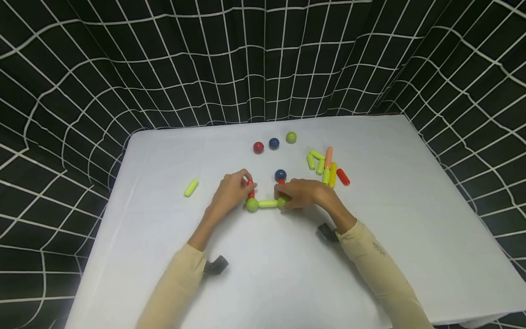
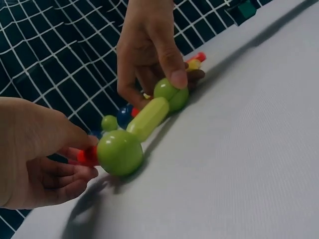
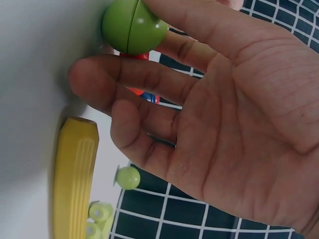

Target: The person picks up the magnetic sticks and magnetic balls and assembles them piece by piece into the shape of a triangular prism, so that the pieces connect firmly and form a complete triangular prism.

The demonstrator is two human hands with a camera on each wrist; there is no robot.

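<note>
Two green balls are joined by a light-green stick [image 1: 268,204] lying low over the table. From the left ball [image 2: 120,153] a red stick [image 1: 251,193] points away toward the back, and my left hand [image 1: 231,193] pinches it between thumb and fingers. At the other end, my right hand [image 1: 302,193] grips the right green ball [image 2: 171,94] by thumb and fingertips. Another red stick [image 1: 281,181], partly hidden by the right hand's fingers, runs from near that ball to a blue ball [image 1: 280,175].
Behind the hands sit a red ball [image 1: 258,147], a blue ball [image 1: 274,143] and a green ball [image 1: 291,137]. Right of them lie several light-green sticks, an orange stick [image 1: 328,157], a yellow stick [image 1: 333,175] and a red stick [image 1: 343,177]. One light-green stick [image 1: 191,188] lies far left.
</note>
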